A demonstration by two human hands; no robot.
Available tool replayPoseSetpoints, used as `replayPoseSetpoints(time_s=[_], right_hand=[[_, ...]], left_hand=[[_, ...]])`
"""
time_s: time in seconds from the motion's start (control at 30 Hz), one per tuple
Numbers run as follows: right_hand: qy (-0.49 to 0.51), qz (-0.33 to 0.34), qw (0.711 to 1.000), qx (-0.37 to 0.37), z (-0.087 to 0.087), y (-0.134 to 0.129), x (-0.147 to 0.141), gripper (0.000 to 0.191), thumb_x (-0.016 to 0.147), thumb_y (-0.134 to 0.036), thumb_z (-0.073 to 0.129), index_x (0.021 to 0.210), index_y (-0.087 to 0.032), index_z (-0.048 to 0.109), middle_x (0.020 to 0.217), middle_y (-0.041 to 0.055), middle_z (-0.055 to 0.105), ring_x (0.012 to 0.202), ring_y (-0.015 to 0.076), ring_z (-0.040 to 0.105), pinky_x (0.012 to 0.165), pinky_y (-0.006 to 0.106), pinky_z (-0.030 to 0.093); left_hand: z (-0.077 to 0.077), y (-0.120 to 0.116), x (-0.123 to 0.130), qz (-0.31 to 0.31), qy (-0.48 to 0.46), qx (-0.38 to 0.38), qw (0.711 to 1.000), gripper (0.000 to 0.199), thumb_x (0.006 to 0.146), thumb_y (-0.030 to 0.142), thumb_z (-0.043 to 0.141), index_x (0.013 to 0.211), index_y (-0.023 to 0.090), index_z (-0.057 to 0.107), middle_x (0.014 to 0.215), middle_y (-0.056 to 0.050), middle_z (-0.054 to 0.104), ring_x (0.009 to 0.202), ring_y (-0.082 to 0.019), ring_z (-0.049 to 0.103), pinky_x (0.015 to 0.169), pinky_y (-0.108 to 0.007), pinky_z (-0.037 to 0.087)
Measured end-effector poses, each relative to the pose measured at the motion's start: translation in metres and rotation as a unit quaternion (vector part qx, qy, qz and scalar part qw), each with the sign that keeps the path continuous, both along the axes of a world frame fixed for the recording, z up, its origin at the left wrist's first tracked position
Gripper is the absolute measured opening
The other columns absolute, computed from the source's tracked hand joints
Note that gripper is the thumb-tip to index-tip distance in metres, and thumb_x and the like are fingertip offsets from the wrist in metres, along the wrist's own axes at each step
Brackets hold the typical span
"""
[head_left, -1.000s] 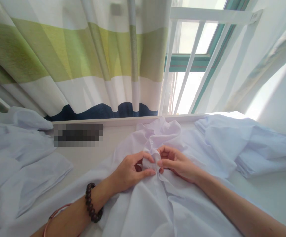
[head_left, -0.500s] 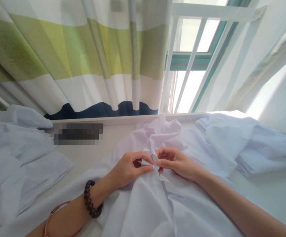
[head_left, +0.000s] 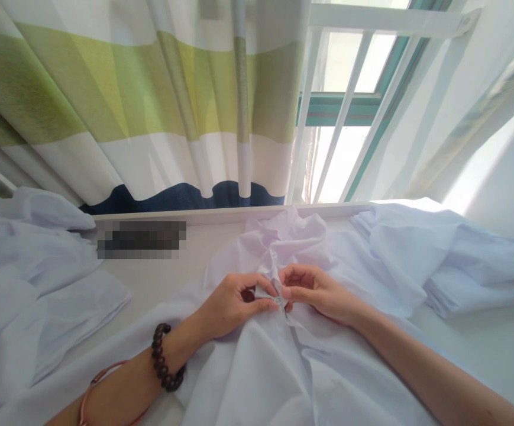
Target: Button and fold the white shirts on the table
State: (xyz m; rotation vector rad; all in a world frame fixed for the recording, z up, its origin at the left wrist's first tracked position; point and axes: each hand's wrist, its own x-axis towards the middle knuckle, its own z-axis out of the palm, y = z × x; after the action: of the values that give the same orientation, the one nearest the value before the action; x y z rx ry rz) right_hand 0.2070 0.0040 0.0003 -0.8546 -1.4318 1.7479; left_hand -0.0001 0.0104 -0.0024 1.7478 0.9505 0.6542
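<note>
A white shirt (head_left: 257, 367) lies spread in front of me, its collar towards the far edge of the white surface. Thumb and fingers of my left hand (head_left: 234, 302) pinch the shirt's front edge from the left. From the right, my right hand (head_left: 316, 290) grips the same edge, its fingertips almost touching those of my left. A small shiny button (head_left: 278, 300) shows between the fingertips; whether it sits in a buttonhole cannot be made out. A dark bead bracelet circles my left wrist.
Crumpled white cloth (head_left: 30, 284) lies at the left, and folded white garments (head_left: 438, 254) at the right. Near the back edge is a dark blurred object (head_left: 144, 239). Beyond it hang striped curtains (head_left: 150, 89), beside a white railing (head_left: 372, 21) and a window.
Both hands stay almost in place at the shirt's edge. The fingertips have shifted very slightly, and the button between them shows a little more clearly.
</note>
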Motion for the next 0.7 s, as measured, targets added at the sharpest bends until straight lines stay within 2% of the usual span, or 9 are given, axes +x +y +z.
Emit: replayPoseSetpoints(time_s=[0.27, 0.47, 0.7], right_hand=[[0.026, 0.038, 0.999, 0.001, -0.0034, 0.0008, 0.0017, 0.020, 0.073, -0.022, 0.072, 0.085, -0.017, 0.058, 0.073, -0.0037, 0.059, 0.066, 0.0103, 0.058, 0.068, 0.024, 0.046], [-0.046, 0.049, 0.997, 0.032, -0.0016, 0.0011, 0.0017, 0.016, 0.076, -0.024, 0.068, 0.084, -0.016, 0.057, 0.067, -0.0023, 0.061, 0.057, 0.0102, 0.058, 0.058, 0.024, 0.047], [-0.059, 0.041, 0.997, 0.037, -0.0029, -0.0006, 0.0024, 0.016, 0.078, -0.027, 0.066, 0.086, -0.015, 0.058, 0.067, 0.0000, 0.064, 0.058, 0.0123, 0.061, 0.059, 0.026, 0.048]], left_hand=[[0.0023, -0.0003, 0.0013, -0.005, 0.000, 0.003, 1.000, 0.018, 0.075, 0.030, 0.072, 0.084, 0.014, 0.070, 0.080, 0.001, 0.067, 0.054, -0.006, 0.046, 0.054, -0.018, 0.037], [0.0028, -0.0010, 0.0011, -0.002, -0.006, -0.013, 1.000, 0.011, 0.075, 0.024, 0.071, 0.081, 0.015, 0.069, 0.078, 0.003, 0.067, 0.053, -0.005, 0.044, 0.054, -0.017, 0.037], [0.0024, -0.0003, 0.0012, 0.002, 0.000, -0.014, 1.000, 0.012, 0.075, 0.024, 0.072, 0.081, 0.015, 0.069, 0.078, 0.003, 0.068, 0.054, -0.006, 0.046, 0.054, -0.018, 0.037]])
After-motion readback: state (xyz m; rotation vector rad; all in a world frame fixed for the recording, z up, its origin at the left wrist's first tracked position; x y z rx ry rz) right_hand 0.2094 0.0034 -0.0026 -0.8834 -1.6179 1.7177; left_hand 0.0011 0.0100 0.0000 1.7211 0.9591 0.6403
